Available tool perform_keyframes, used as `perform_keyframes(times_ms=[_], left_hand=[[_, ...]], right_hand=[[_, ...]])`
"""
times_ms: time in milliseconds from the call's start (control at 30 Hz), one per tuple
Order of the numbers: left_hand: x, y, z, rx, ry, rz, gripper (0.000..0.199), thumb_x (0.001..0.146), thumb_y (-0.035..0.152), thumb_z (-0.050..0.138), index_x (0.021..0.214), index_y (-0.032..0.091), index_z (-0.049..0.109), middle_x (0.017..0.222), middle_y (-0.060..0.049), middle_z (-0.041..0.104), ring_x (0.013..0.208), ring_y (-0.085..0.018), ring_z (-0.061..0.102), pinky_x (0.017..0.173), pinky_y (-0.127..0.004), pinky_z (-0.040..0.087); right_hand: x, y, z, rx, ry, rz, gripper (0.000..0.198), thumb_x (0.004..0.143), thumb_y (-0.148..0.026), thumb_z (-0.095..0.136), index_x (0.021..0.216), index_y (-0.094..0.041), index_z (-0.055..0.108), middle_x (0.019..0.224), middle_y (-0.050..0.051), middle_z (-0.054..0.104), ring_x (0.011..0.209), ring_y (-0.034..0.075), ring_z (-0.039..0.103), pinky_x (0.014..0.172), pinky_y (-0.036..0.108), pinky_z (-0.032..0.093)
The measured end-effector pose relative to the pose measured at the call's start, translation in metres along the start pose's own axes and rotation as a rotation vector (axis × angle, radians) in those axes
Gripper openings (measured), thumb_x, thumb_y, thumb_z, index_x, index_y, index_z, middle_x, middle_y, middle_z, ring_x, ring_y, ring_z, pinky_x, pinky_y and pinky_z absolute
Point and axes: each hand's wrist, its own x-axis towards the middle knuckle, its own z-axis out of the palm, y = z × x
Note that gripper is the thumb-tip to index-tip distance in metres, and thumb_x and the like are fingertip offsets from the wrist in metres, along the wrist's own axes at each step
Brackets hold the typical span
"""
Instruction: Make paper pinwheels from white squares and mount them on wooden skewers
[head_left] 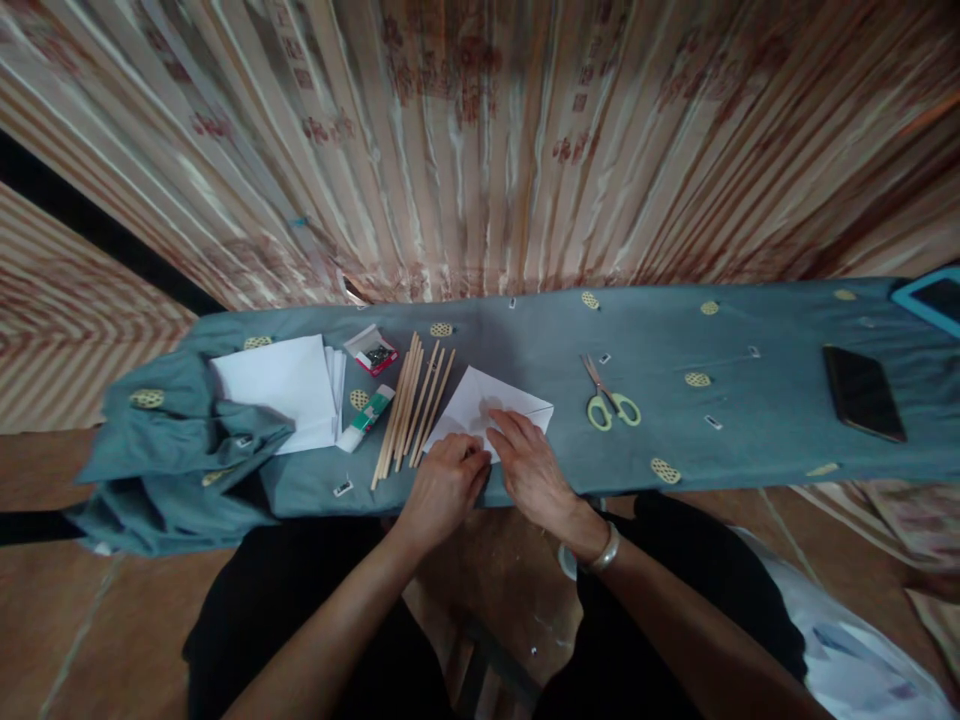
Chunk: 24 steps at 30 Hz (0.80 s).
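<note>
Both hands, left hand (444,490) and right hand (529,468), are pressing flat, fingers spread, on the folded white paper (487,410) lying at the tabletop's (750,420) near edge; wooden sticks (411,408) are lying just left, scissors (609,400) right.
</note>
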Motion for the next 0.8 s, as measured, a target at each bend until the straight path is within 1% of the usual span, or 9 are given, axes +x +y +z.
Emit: perform_keyframes(times_ms=[133,233,300,367,467,533,600,700,800], left_hand=[[0.001,0.002,-0.002,0.033,-0.023,-0.016,0.012,0.088,0.013,0.060,0.095,0.014,0.069,0.094,-0.007,0.066,0.089,-0.023,0.059,0.079,-0.036,0.050],[0.001,0.004,-0.003,0.043,-0.017,-0.030,0.011,0.088,0.012,0.060,0.093,0.014,0.069,0.092,-0.007,0.065,0.088,-0.022,0.059,0.079,-0.035,0.050],[0.001,0.004,-0.003,0.042,-0.004,-0.029,0.011,0.088,0.011,0.059,0.092,0.014,0.069,0.092,-0.006,0.065,0.087,-0.021,0.059,0.079,-0.034,0.050],[0.002,0.004,-0.003,0.048,0.009,-0.025,0.011,0.088,0.012,0.059,0.090,0.015,0.070,0.092,-0.006,0.066,0.086,-0.020,0.059,0.078,-0.033,0.049],[0.002,0.004,-0.002,0.055,0.022,-0.024,0.011,0.089,0.014,0.060,0.087,0.016,0.071,0.090,-0.006,0.065,0.085,-0.020,0.060,0.077,-0.033,0.049],[0.002,0.004,-0.002,0.050,0.024,-0.020,0.011,0.089,0.015,0.060,0.087,0.016,0.071,0.090,-0.006,0.065,0.086,-0.020,0.060,0.077,-0.033,0.049],[0.002,0.004,-0.002,0.053,0.021,-0.012,0.011,0.089,0.016,0.061,0.087,0.017,0.071,0.092,-0.006,0.065,0.087,-0.020,0.060,0.078,-0.033,0.049],[0.002,0.004,-0.004,0.063,0.008,-0.002,0.010,0.088,0.017,0.062,0.088,0.017,0.071,0.094,-0.006,0.065,0.089,-0.021,0.060,0.080,-0.034,0.049],[0.002,0.003,-0.005,0.071,-0.002,0.002,0.010,0.089,0.018,0.062,0.088,0.017,0.071,0.095,-0.006,0.065,0.090,-0.021,0.060,0.080,-0.034,0.050]], right_hand=[[-0.002,-0.002,0.006,-0.009,0.028,-0.026,0.051,0.083,0.002,0.041,0.131,-0.006,0.056,0.138,0.019,0.057,0.127,0.030,0.048,0.104,0.048,0.046],[-0.005,-0.004,0.013,-0.020,0.043,-0.034,0.057,0.081,0.004,0.040,0.135,-0.009,0.053,0.139,0.017,0.057,0.127,0.029,0.048,0.104,0.047,0.046],[-0.006,-0.004,0.015,-0.019,0.067,-0.027,0.058,0.080,0.004,0.040,0.134,-0.011,0.055,0.138,0.016,0.058,0.127,0.029,0.050,0.104,0.047,0.046],[-0.006,-0.003,0.013,0.007,0.099,-0.014,0.053,0.081,0.002,0.041,0.129,-0.011,0.059,0.136,0.017,0.059,0.126,0.030,0.051,0.104,0.049,0.047],[-0.006,0.003,0.006,0.125,0.144,0.005,0.049,0.084,-0.001,0.040,0.125,-0.013,0.063,0.134,0.016,0.060,0.126,0.028,0.052,0.104,0.052,0.048],[-0.005,0.012,0.001,0.232,0.172,0.031,0.052,0.086,-0.003,0.037,0.131,-0.016,0.060,0.133,0.015,0.061,0.126,0.026,0.052,0.104,0.051,0.048],[-0.004,0.025,-0.003,0.288,0.207,0.078,0.053,0.089,-0.007,0.036,0.137,-0.016,0.055,0.132,0.015,0.061,0.126,0.025,0.053,0.105,0.051,0.047],[0.000,0.048,-0.005,0.222,0.248,0.169,0.049,0.092,-0.015,0.036,0.137,-0.014,0.054,0.134,0.017,0.060,0.128,0.027,0.052,0.108,0.055,0.043],[0.005,0.066,-0.005,0.135,0.220,0.220,0.045,0.094,-0.024,0.041,0.134,-0.009,0.056,0.136,0.021,0.059,0.130,0.031,0.052,0.107,0.055,0.043]])
